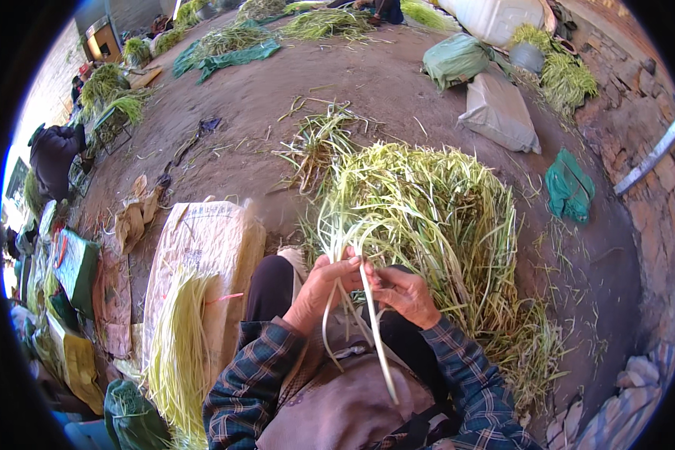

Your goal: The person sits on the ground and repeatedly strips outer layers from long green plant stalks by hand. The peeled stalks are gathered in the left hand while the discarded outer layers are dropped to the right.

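Note:
My left hand (pixel 322 288) holds a small bunch of long pale green stalks (pixel 337 233), like blanched chives, above my lap. Their leafy tops arch forward, and the lower ends hang over my apron (pixel 349 413). One thicker white stalk (pixel 378 343) slants down between my hands. My right hand (pixel 409 295) pinches at this stalk close to the left fingertips; the exact contact is partly hidden by the fingers. Just ahead and to the right lies a big heap of the same stalks (pixel 444 208), green and yellow with some brown leaves.
On my left, a sorted yellow bundle (pixel 177 343) lies over a pale woven sack (pixel 202 230). Loose trimmings (pixel 323 140) litter the earth floor beyond the heap. Sacks (pixel 500 109) stand at the far right. Another person (pixel 59 157) bends over at the far left.

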`<state>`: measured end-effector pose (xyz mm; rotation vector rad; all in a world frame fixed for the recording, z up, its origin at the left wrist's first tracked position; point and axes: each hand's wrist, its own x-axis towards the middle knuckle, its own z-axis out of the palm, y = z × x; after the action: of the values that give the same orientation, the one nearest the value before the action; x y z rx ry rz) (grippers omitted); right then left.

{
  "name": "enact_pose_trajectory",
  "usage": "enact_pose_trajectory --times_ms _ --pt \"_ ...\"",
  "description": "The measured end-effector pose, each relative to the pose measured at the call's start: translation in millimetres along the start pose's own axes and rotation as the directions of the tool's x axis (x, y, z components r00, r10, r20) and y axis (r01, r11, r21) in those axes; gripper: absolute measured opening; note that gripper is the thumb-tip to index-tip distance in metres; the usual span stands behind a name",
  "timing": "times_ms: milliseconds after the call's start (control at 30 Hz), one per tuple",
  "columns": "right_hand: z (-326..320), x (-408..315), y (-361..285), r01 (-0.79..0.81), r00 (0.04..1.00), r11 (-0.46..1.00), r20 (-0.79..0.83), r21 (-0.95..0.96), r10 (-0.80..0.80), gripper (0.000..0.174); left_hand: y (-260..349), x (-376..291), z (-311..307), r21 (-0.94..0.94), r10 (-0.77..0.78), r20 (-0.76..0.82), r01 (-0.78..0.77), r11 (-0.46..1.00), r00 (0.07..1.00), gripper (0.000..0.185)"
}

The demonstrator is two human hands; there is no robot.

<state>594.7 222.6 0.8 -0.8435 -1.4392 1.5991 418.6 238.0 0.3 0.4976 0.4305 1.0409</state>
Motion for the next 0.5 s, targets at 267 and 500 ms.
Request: enact_pose_trajectory --times_ms 267,500 --pt "-22 -44 -3 0.138 0.966 0.837 -0.115 -0.529 -0.232 0.009 -15 10 4 0.231 0.052 -0.205 -0.004 0.973 0.977 0.007" --pt "-84 -156 2 -0.287 0.844 0.749 -0.528 -0.597 -0.098 0.010 9 16 -37 0.239 0.320 -0.399 -0.239 0.941 0.860 0.009"
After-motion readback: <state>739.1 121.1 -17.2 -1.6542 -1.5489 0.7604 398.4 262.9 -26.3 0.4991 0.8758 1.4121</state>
